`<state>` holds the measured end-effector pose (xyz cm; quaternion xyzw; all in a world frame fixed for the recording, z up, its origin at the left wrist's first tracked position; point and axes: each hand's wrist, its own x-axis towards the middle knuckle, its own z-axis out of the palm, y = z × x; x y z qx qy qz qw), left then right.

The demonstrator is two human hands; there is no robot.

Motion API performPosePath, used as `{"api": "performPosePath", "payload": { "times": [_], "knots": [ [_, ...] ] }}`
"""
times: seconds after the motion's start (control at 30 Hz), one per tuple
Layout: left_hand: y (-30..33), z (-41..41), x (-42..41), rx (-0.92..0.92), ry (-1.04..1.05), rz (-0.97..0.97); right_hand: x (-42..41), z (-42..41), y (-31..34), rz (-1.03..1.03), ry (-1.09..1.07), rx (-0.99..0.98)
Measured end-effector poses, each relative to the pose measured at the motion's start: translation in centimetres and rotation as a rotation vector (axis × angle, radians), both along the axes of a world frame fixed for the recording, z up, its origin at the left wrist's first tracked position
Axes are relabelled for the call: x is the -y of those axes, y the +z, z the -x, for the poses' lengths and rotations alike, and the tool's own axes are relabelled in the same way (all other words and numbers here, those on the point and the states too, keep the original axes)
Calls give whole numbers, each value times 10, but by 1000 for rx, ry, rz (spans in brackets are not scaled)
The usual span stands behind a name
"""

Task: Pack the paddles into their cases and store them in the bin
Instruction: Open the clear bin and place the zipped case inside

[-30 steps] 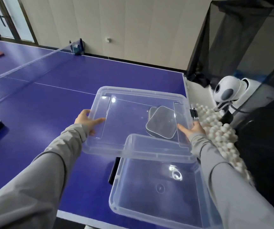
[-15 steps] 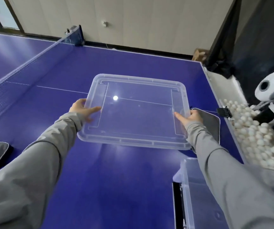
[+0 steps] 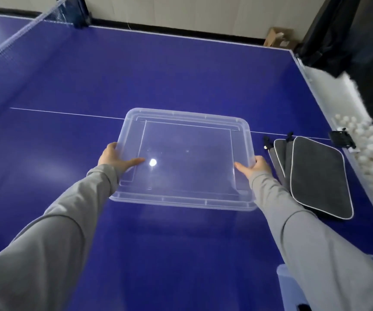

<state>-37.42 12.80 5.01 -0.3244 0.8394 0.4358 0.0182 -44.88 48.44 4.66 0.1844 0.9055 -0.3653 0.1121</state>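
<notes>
So, the lid (image 3: 186, 160) is held flat just above the table (image 3: 136, 70), roughly over the white centre line, and whether its far edge already touches the surface can't be told. It's gripped at both short sides: the left hand (image 3: 117, 157) is wrapped on the left rim with the thumb laid across the top, and the right hand (image 3: 254, 166) is clamped on the right rim the same way, thumb on top, the other fingers hidden underneath. Just beside the lid's right edge, two grey cases (image 3: 315, 176) are lying overlapped on the table, zipper pulls pointing away, near the table's right border. No paddles can be seen here. Only a corner of the bin (image 3: 286, 279) is caught at the bottom right, well apart from the lid. Past the table edge a heap of white balls (image 3: 369, 151) is visible.

The step in hand looks like the lid being parked out of the way so the bin stays open. It's probably best set down level, both sides lowered together, and kept clear of the cases so they aren't pinned or nudged. Clear plastic on a smooth table can be expected to slide, so it should be placed, not dropped, and left away from the edge.
</notes>
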Motion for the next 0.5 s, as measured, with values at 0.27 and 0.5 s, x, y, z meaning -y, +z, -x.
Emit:
{"api": "performPosePath", "payload": {
  "times": [0.27,0.5],
  "knots": [
    [-68,18,-9,81,-45,94,-2,17,-64,-144,18,-37],
    [-94,25,-8,-21,16,100,5,20,-93,-221,-14,-147]
  ]
}}
